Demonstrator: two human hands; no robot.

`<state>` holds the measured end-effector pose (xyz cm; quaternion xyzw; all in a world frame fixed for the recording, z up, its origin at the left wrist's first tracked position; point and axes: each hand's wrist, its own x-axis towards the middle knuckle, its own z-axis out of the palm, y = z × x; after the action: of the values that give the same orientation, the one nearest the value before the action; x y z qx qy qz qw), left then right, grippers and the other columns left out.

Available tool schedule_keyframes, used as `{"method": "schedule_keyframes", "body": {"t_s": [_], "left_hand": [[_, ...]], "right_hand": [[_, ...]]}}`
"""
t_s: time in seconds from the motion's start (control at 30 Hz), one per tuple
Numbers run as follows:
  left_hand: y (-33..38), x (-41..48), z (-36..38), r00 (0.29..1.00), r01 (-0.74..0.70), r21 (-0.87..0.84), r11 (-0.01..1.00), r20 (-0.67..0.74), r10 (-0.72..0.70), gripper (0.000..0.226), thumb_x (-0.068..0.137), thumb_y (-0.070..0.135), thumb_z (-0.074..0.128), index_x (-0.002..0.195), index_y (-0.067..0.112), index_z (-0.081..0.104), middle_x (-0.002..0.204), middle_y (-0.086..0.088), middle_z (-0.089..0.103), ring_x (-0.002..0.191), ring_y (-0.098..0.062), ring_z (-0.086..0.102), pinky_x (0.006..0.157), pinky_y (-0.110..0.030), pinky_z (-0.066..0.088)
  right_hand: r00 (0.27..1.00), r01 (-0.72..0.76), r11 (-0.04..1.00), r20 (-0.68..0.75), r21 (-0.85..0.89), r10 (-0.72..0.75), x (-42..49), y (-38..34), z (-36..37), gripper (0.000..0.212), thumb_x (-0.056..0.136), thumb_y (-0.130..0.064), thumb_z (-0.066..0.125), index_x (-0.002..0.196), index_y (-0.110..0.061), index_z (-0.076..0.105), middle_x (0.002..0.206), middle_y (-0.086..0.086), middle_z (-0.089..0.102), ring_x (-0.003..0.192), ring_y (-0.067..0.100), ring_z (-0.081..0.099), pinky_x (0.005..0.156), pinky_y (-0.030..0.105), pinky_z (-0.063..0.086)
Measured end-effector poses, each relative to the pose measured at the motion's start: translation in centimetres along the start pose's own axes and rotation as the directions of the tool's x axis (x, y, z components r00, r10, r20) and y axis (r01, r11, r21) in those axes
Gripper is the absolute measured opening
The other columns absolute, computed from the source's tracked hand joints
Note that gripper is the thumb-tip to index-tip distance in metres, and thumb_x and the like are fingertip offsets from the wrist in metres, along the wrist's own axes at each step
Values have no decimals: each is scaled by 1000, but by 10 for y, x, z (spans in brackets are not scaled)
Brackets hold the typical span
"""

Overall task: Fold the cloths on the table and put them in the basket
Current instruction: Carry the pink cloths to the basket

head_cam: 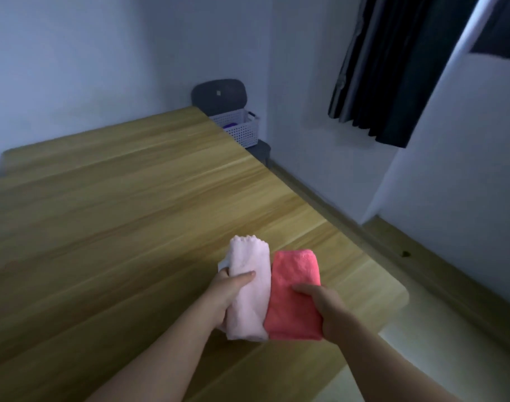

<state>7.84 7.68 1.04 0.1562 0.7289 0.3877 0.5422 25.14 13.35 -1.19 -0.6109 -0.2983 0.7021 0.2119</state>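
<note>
Far beyond the left hand (227, 291) and right hand (324, 306) the basket (242, 132) is parked, so pink cloth (253, 256) and coral cloth (294, 274) are gripped respectively, folded, probably for 1 trip.

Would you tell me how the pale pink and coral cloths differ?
The pale pink cloth is in the left hand; the coral cloth is in the right hand. The pale pink cloth's far edge is scalloped, the coral cloth's straight. Both are folded, held side by side.
</note>
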Motion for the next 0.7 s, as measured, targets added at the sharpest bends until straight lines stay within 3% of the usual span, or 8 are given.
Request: {"method": "schedule_keyframes", "body": {"t_s": [0.2,0.3,0.4,0.53,0.7], "left_hand": [[44,7,123,990,-118,56,991,89,113,51,79,34,71,121,15,49,110,-12,63,97,-32,61,89,-48,50],[66,11,205,976,-183,50,982,132,175,48,83,31,69,122,14,49,113,-12,62,97,-31,61,83,-41,51],[80,9,299,976,-160,11,987,154,157,39,84,29,68,115,15,48,108,-11,61,90,-30,59,73,-36,48],[94,3,390,972,-152,-27,988,180,154,37,84,21,68,115,9,54,97,-11,65,79,-25,62,60,-26,47],[124,8,471,970,-170,-35,985,173,173,20,84,16,68,99,11,56,85,-8,65,74,-23,62,58,-24,47]], "right_hand": [[988,127,985,-108,114,-114,-1,-43,-116,16,79,-6,68,93,-7,59,92,21,68,77,32,64,74,41,55],[975,183,973,-154,140,-161,5,-71,-188,10,82,-5,64,91,-7,59,94,21,67,78,33,63,74,40,54],[964,217,966,-186,138,-190,18,-99,-274,13,81,-5,64,94,-6,60,95,21,67,79,33,63,76,42,54],[957,213,971,-225,106,-185,24,-129,-359,12,82,-5,64,93,-4,61,86,19,67,71,31,61,65,33,52],[956,209,973,-232,98,-182,46,-171,-435,10,81,-8,64,91,-7,60,89,19,67,73,30,61,67,33,51]]}}
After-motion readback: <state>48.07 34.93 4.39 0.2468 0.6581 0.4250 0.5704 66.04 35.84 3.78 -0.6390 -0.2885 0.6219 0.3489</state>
